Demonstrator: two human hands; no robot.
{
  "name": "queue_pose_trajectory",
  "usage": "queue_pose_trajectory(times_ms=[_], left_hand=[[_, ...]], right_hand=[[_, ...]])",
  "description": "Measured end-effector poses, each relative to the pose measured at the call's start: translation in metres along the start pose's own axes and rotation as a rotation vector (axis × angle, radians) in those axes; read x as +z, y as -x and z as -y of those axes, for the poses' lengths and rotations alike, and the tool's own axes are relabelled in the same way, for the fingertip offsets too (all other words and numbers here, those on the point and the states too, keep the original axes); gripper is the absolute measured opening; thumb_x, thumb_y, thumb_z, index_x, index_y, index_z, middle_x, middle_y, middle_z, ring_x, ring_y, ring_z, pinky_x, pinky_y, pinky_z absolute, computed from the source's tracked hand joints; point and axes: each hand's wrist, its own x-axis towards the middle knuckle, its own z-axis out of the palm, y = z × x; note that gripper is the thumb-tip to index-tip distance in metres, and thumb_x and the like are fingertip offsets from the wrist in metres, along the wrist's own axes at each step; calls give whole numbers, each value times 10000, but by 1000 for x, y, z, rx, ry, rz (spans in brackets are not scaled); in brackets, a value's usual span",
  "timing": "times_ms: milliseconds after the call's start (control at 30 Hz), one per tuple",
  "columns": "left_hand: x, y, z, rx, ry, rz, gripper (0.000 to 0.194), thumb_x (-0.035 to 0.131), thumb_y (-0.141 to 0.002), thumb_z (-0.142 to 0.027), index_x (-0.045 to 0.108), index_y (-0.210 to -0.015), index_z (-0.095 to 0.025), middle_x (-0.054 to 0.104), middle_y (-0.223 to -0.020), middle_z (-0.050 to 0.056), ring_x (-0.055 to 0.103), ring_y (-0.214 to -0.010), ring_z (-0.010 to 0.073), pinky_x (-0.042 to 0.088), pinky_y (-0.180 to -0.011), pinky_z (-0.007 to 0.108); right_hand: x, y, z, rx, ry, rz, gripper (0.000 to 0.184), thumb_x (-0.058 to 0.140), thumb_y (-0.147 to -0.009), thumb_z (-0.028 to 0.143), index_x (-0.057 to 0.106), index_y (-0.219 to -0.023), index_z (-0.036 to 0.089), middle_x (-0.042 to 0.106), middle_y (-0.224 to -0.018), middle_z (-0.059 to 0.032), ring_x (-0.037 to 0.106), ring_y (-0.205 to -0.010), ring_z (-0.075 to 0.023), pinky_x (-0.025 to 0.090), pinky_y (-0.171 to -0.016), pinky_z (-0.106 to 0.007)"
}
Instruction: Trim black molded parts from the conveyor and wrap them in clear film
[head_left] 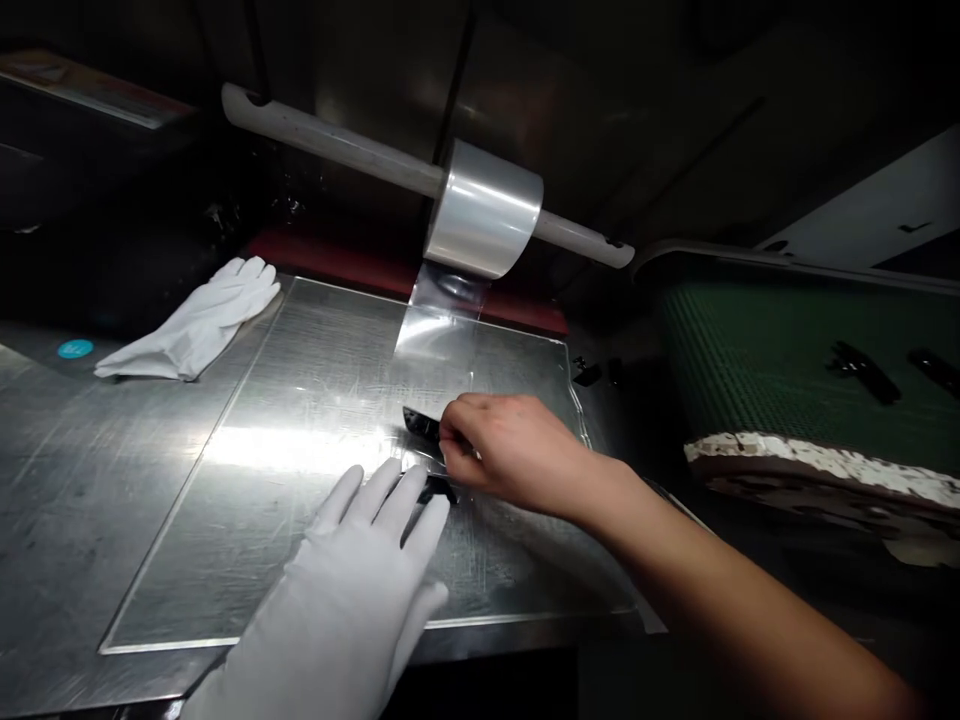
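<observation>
My left hand [360, 580], in a white glove, lies flat with its fingers spread. Its fingertips rest on or just over a small black piece [438, 489], which they partly cover. My bare right hand [510, 440] is closed in a pinch at the right end of another glossy black piece [420, 424]; the fingers hide that end. Clear film [439, 325] hangs from a roll [487, 210] and runs down the plate towards both hands. Its lower edge is hard to make out.
The roll sits on a pale rod [337, 140] behind a scratched clear sheet [300, 350] on the metal table [45, 480]. An empty white glove [199, 320] lies at left. At right stands a green-lined tray [750, 370] holding black parts [866, 370].
</observation>
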Motion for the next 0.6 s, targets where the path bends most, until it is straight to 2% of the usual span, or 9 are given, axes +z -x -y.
queue_pose_trajectory(times_ms=[67, 133, 200, 267, 400, 600], left_hand=[[-1, -8, 2, 17, -32, 0, 466, 568, -872, -135, 668, -1324, -187, 693, -1363, 170, 631, -1262, 418, 487, -1092, 668], [-5, -19, 4, 30, -62, 21, 443, 526, -796, -4, 695, -1167, -177, 726, -1188, 158, 681, -1080, 394, 534, -988, 640], [-11, -29, 6, 52, -91, 56, 373, 481, -768, 46, 672, -989, -187, 697, -976, 121, 670, -863, 344, 570, -825, 573], [-17, -38, 9, 115, -129, 77, 326, 445, -785, 51, 629, -882, -199, 641, -842, 89, 624, -734, 317, 555, -694, 515], [-23, -47, 14, 209, -175, 100, 312, 401, -876, 23, 614, -875, -205, 636, -812, 74, 615, -689, 300, 523, -643, 476], [-22, -28, 8, 175, -171, 139, 284, 431, -949, -11, 635, -985, -205, 655, -871, 60, 630, -761, 278, 517, -700, 456]], right_hand=[[-5, 2, -7, 28, -19, -22, 71, 597, -929, 171, 642, -873, 168, 672, -854, -13, 548, -684, -144, 292, -609, -292], [-10, 6, -14, 51, -43, -48, 45, 612, -923, 173, 644, -891, 178, 671, -860, 0, 563, -713, -142, 319, -633, -282], [-12, 12, -19, 61, -65, -77, 25, 625, -921, 180, 647, -909, 185, 666, -859, 11, 558, -713, -134, 335, -645, -275], [-12, 20, -22, 64, -86, -107, 21, 628, -924, 182, 643, -910, 188, 651, -836, 21, 544, -700, -126, 342, -643, -267], [-11, 38, -23, 67, -132, -179, 27, 633, -929, 175, 633, -905, 188, 622, -806, 31, 542, -705, -119, 352, -644, -249], [-2, 72, -30, 88, -191, -262, 48, 641, -930, 162, 628, -893, 191, 622, -802, 30, 558, -711, -121, 371, -650, -240]])
